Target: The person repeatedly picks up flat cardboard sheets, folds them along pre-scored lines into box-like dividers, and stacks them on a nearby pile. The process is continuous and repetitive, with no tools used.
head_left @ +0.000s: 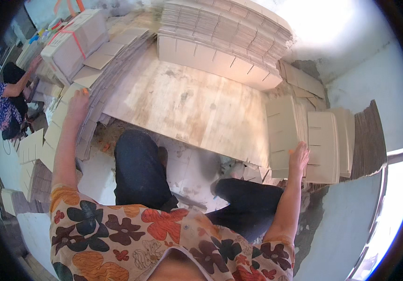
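My left hand (77, 107) reaches out to the row of cardboard sheets (101, 84) on the left. Its fingers are curled at the sheets' edge, and an orange band shows on a finger. What they grip, if anything, is hidden. On the right, my right hand (298, 158) closes on the near edge of a stack of slotted cardboard pieces (282, 133), also with orange on a finger. Beside that hand stands another stack of slotted cardboard (322, 145). Between my arms lies a pale wooden board (187, 103), with my knees at its near edge.
A tall pile of slotted cardboard (220, 61) stands along the board's far side. At the left are a strapped white box (72, 47) and a person in a patterned blue top (5, 105). Darker cardboard (370, 140) leans near the right wall.
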`<move>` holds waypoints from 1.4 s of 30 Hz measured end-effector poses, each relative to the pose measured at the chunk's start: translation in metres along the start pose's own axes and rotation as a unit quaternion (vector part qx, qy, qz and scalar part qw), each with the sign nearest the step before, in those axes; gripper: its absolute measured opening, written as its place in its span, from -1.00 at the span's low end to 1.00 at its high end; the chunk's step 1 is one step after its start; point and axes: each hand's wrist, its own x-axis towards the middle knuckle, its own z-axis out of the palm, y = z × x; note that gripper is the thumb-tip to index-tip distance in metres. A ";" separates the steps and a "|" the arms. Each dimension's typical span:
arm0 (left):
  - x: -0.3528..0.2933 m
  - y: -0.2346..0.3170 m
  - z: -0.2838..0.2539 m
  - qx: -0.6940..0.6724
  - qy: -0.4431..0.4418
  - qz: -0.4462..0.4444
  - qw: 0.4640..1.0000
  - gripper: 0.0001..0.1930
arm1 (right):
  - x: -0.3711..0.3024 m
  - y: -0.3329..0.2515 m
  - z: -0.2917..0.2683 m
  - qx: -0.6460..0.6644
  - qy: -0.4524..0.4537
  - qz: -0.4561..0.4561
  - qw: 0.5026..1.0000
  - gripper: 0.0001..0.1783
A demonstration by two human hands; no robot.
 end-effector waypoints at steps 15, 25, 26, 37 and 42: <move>0.030 0.052 -0.076 -0.126 0.062 0.039 0.989 -0.61 | 0.007 -0.003 -0.032 0.158 0.068 0.137 0.976 -0.70; 0.121 0.235 -0.113 -0.398 0.075 0.121 0.906 -0.69 | 0.030 -0.077 -0.138 0.549 0.199 0.213 0.783 -0.72; 0.138 0.262 -0.114 -0.431 0.089 0.142 0.887 -0.69 | 0.036 -0.085 -0.140 0.601 0.166 0.209 0.754 -0.70; 0.275 0.471 -0.108 -0.357 0.133 0.258 0.888 -0.53 | 0.072 -0.131 -0.105 0.381 0.243 0.091 0.887 -0.57; 0.308 0.515 -0.092 -0.329 0.137 0.249 0.901 -0.61 | 0.086 -0.134 -0.089 0.407 0.252 0.106 0.872 -0.58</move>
